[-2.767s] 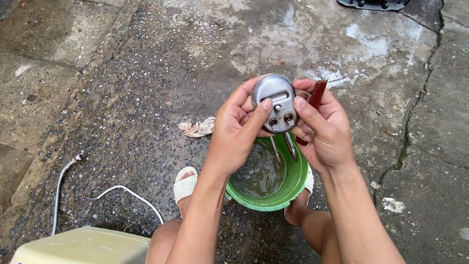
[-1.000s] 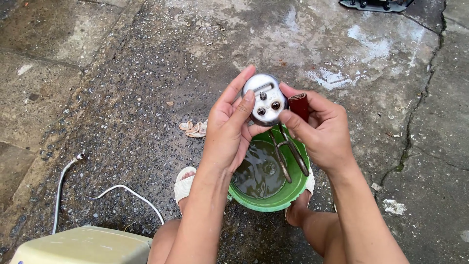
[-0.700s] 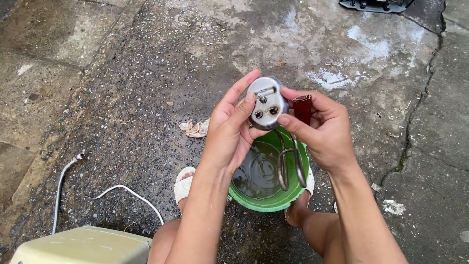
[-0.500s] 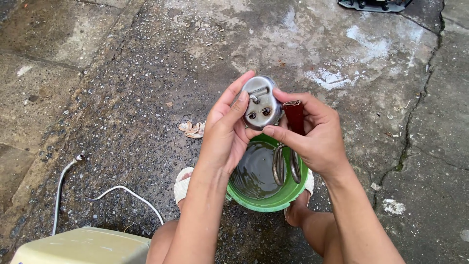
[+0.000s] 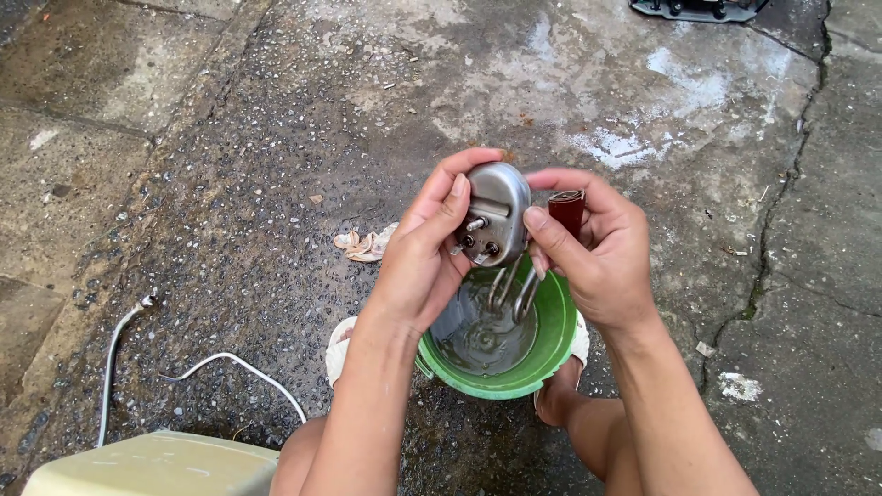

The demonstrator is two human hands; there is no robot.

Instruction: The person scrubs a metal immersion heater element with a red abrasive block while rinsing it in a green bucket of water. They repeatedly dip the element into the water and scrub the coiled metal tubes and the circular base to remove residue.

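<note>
Metal heating element (image 5: 496,216), round plate up, is held above the green bucket (image 5: 551,354) of water, its loops hanging toward the water. Left hand (image 5: 418,257) grips the plate's left edge; right hand (image 5: 602,253) pinches its right edge, fingers curled around a dark red piece (image 5: 567,211). Wet concrete floor (image 5: 276,138) all round.

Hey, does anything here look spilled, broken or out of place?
The rough concrete ground is wet and patchy around the green plastic bucket, which holds murky water. A crumpled pale scrap lies loose beside it. The round metal part shows no visible damage.
</note>
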